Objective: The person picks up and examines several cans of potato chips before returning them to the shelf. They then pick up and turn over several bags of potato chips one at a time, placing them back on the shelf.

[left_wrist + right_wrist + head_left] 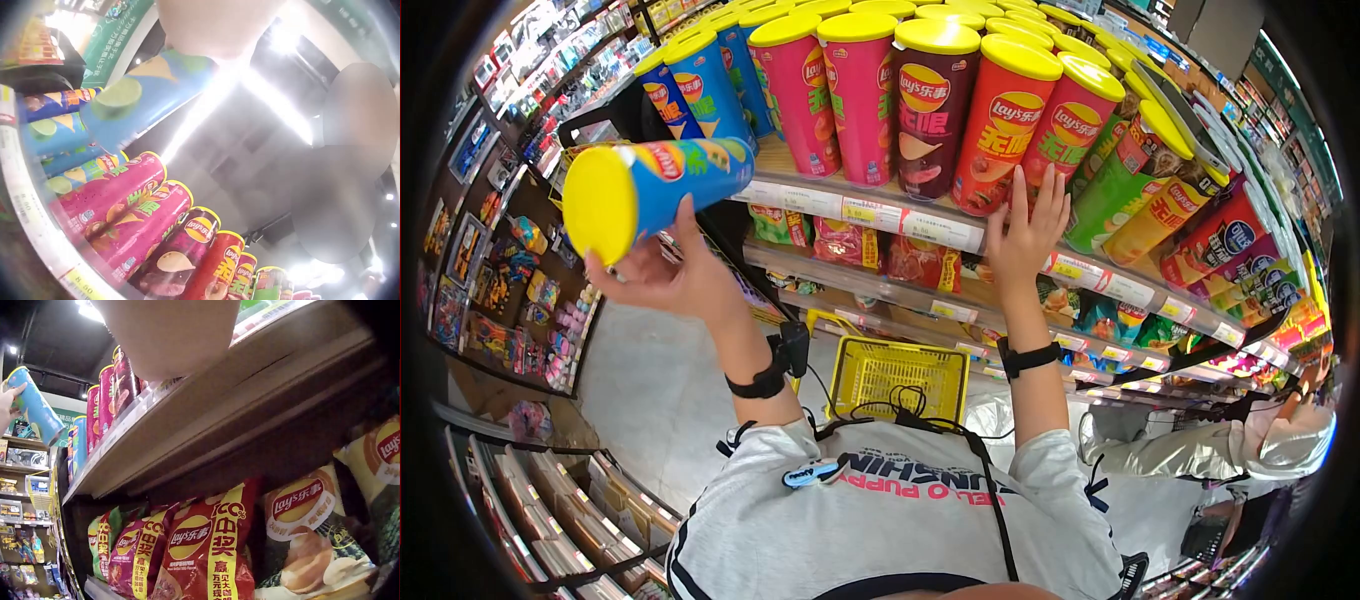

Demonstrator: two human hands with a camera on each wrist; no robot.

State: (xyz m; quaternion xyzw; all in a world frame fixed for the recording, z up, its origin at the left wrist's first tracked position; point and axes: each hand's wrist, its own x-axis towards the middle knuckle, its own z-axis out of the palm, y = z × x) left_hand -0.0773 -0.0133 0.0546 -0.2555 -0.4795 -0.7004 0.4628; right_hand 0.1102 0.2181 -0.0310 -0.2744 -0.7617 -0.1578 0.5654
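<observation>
Left hand (665, 280) grips blue cylindrical yellow-lidded can (705, 165), axis nearly sideways, lid left; right hand (1028, 235), fingers extended, near red cylindrical can (1005, 125).

Shop, snack aisle, likely a supermarket. Shelf (775, 160) packed with rows of matching chip cans (860, 100); price labels (940, 226) along its edge. Bagged chips (194, 540) on the level below. Yellow shopping basket (900, 380) by the shelving. Across the aisle, racks (505, 270) of small packaged goods.
</observation>
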